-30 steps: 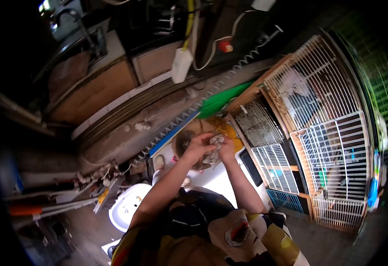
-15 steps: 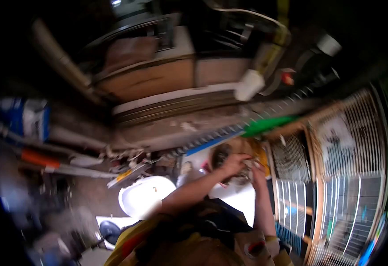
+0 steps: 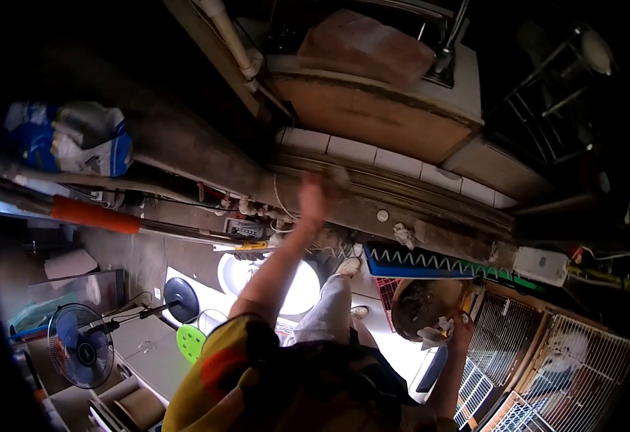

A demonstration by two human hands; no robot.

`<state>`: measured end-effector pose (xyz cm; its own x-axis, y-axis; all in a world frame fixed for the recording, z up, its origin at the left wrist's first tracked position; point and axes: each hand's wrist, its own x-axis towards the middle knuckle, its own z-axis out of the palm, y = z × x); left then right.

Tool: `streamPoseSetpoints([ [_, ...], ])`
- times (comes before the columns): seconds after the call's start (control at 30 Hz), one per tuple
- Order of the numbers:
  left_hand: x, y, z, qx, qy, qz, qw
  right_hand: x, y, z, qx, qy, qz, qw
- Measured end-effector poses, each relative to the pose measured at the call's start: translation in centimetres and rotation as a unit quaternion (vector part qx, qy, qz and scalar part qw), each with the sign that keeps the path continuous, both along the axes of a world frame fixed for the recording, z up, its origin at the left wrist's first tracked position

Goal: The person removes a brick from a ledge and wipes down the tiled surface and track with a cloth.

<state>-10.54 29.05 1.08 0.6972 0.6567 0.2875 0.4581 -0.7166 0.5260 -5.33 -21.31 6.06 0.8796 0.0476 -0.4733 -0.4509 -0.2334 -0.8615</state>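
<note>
My left hand (image 3: 314,199) is stretched out over the long ledge ahead, smeared by motion, so its fingers cannot be made out. A blurred pale patch shows just beside it, too unclear to name. Low on the right, my right hand (image 3: 461,324) is closed on a crumpled pale scrap (image 3: 441,333), perhaps paper or plastic, at the near rim of a round brown tub (image 3: 410,306). Dark matter lies inside the tub. Small white bits show around my right fingertips.
Wire cages (image 3: 556,367) stand at the right. A white basin (image 3: 297,288) is on the floor beside my leg. A fan (image 3: 81,345) and a green perforated disc (image 3: 190,343) are at the left. An orange-sleeved pole (image 3: 95,214) runs along the left; a white box (image 3: 540,265) sits on the ledge's right end.
My left hand has left the tub, where both hands were together, and reached forward and left over the ledge. My right hand stays by the tub. The view has turned.
</note>
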Motion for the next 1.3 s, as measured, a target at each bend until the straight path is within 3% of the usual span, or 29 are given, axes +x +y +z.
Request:
streamPoseSetpoints([
  [0.03,-0.5,3.4,1.6,0.114,0.000,-0.032,0.993,0.3,0.4,0.2,-0.019,0.005,0.004,1.000],
  [0.07,-1.0,6.3,0.2,0.031,0.057,0.049,0.997,0.6,0.6,0.3,-0.037,0.009,0.008,0.999],
  [0.13,-1.4,10.9,-0.6,0.093,0.129,0.056,0.986,1.2,0.6,-0.2,-0.045,0.000,0.024,0.999],
  [0.2,-2.8,16.6,-7.3,0.041,0.245,0.009,0.969,1.5,0.9,0.0,-0.049,0.012,0.014,0.999],
  [0.27,-1.6,15.0,-3.1,0.089,0.306,0.036,0.947,1.6,2.2,1.2,-0.047,0.044,-0.024,0.998],
  [0.3,-1.0,14.5,-1.3,0.116,0.335,0.049,0.934,1.7,2.4,1.4,-0.100,0.032,-0.015,0.994],
  [0.43,-0.8,15.1,-3.7,0.091,0.297,0.007,0.950,2.2,1.8,1.7,-0.113,0.047,0.003,0.992],
  [0.57,2.5,10.0,-4.4,0.069,0.264,0.022,0.962,2.9,1.9,2.0,-0.134,0.045,0.027,0.990],
  [0.63,5.0,6.2,-4.7,0.053,0.271,-0.049,0.960,2.8,1.7,1.5,-0.118,0.030,0.027,0.992],
  [0.73,8.1,1.5,-7.2,0.036,0.158,-0.152,0.975,3.6,1.9,0.9,-0.074,0.025,0.018,0.997],
  [0.87,10.2,-3.3,-1.4,-0.018,0.126,-0.144,0.981,5.6,2.9,1.5,-0.104,0.032,0.044,0.993],
  [0.9,9.8,-3.3,-0.3,-0.043,0.135,-0.157,0.977,6.2,2.3,1.1,-0.065,0.043,0.054,0.996],
  [1.07,4.0,5.1,-2.0,0.083,0.132,-0.051,0.987,7.9,1.5,0.4,-0.116,-0.005,0.051,0.992],
  [1.13,1.6,9.6,-2.4,0.101,0.199,-0.011,0.975,7.8,0.9,0.2,-0.125,-0.006,0.056,0.991],
  [1.2,-0.3,13.8,-2.4,0.189,0.283,0.017,0.940,7.0,-0.2,-1.0,-0.149,0.003,0.046,0.988],
  [1.3,0.4,14.3,0.8,0.229,0.267,0.023,0.936,5.7,-0.5,-1.4,-0.129,-0.002,0.038,0.991],
])
